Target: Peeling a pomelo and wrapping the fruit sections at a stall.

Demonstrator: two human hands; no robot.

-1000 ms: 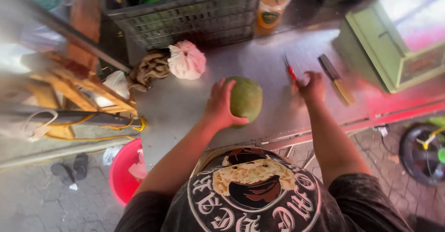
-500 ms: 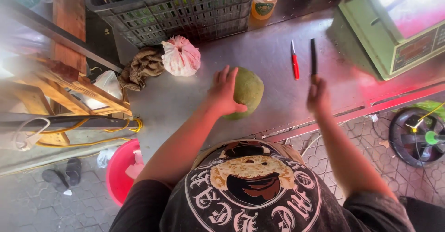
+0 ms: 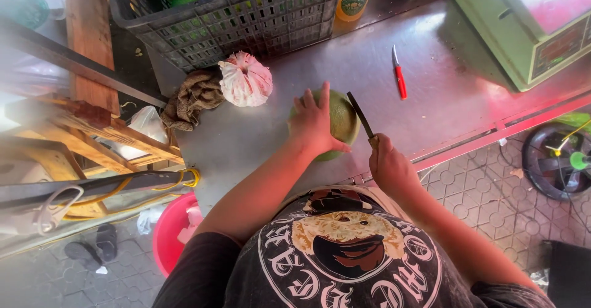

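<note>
Coconut (image 3: 337, 122), green and round, resting at centre frame on the metal counter (image 3: 431, 117), being pressed down by the left hand (image 3: 315, 123) with fingers spread over its top. Just right of it, gripping a dark knife (image 3: 361, 117) in the closed right hand (image 3: 388, 166); blade running up and left, lying against the fruit's right flank. Further out: red-handled paring knife (image 3: 399, 77), pink tied bag (image 3: 245, 79), grey crate (image 3: 234, 12) at upper frame.
</note>
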